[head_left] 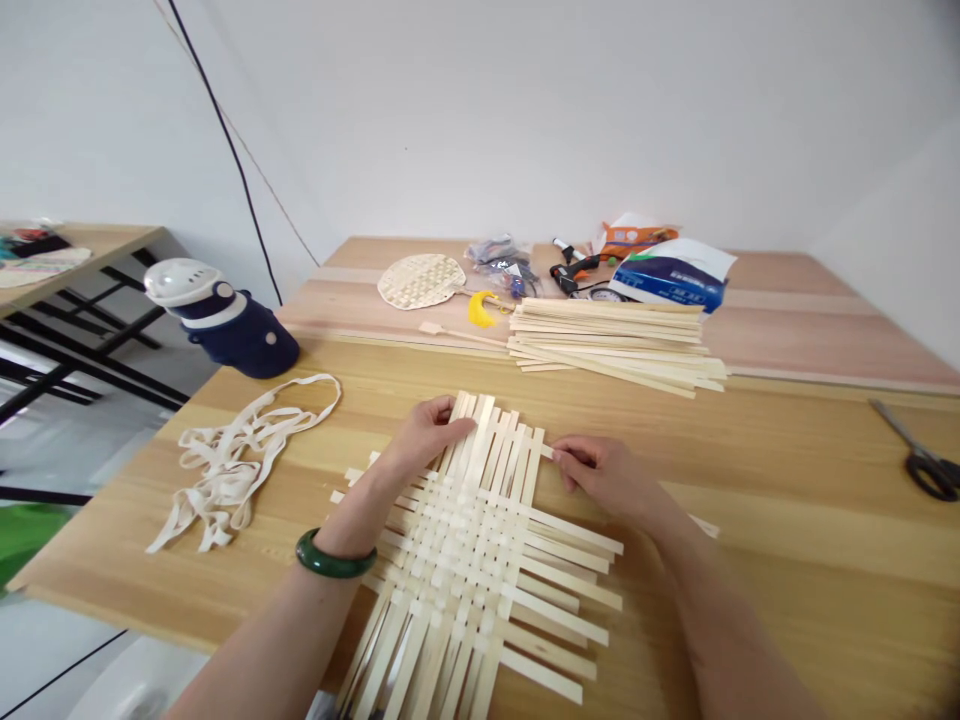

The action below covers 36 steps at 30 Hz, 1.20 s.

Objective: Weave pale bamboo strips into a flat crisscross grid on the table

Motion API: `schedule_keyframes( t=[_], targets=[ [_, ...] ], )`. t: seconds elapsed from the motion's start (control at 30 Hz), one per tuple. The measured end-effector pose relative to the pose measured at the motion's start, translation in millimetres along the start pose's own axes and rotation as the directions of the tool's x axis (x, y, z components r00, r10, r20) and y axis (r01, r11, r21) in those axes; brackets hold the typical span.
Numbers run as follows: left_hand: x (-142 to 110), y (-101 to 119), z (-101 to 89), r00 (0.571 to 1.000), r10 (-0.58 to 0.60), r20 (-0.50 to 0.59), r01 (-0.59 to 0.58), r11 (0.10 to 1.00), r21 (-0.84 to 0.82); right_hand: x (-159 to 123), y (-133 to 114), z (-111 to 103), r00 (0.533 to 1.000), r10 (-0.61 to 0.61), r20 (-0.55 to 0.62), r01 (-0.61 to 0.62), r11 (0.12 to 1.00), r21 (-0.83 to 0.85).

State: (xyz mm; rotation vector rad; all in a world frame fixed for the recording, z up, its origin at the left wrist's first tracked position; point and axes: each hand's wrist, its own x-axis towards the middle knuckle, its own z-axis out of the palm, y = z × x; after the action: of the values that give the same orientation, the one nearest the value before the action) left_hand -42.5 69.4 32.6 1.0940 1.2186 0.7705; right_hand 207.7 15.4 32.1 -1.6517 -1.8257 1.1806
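In the head view, a woven bamboo mat [450, 540] is lying on a wooden table [787, 480], its long strips pointing away from the person and leaning slightly right. The left hand [427, 435] is pressing on the far strip ends, fingers laid close together. The right hand [600, 475] is pinching one cross strip [546, 451] narrowly between thumb and fingers. One jade bangle [336, 555] is circling the left wrist. Beyond are one stack of loose bamboo strips [615, 340] and one round woven fan [420, 282]; one pair of scissors [926, 465] is lying to the right.
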Motion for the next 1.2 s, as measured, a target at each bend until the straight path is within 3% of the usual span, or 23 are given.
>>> schedule_keyframes(
  t=[0.17,0.47,0.57,0.7,0.87,1.03,1.2],
  targets=[
    [0,-4,-0.2,0.987,0.147,-0.064,-0.138,0.983,0.121,0,1,1,1.0,0.02,0.0,-0.02,1.0,0.004],
    [-1,-4,-2.3,0.944,0.321,-0.075,-0.291,0.919,0.266,4,-3,8,0.999,-0.045,0.021,0.043,0.996,0.081],
    [-3,-2,-2.8,0.955,0.287,-0.08,-0.264,0.94,0.217,5,-4,7,0.998,-0.053,0.033,0.05,0.994,0.094],
    [-10,7,-8.0,0.993,0.118,-0.004,-0.116,0.984,0.132,4,-2,5,0.997,-0.056,0.059,0.048,0.989,0.137],
    [-19,18,-18.4,1.0,-0.022,-0.014,0.024,0.978,0.208,5,2,6,0.995,-0.08,0.062,0.069,0.986,0.151],
    [-22,17,-20.5,0.997,-0.083,0.008,0.081,0.985,0.153,5,2,7,0.995,-0.092,0.046,0.084,0.985,0.149],
    [-23,14,-16.9,0.998,-0.053,-0.019,0.054,0.993,0.102,1,1,5,0.99,-0.142,0.014,0.14,0.984,0.107]
  ],
)
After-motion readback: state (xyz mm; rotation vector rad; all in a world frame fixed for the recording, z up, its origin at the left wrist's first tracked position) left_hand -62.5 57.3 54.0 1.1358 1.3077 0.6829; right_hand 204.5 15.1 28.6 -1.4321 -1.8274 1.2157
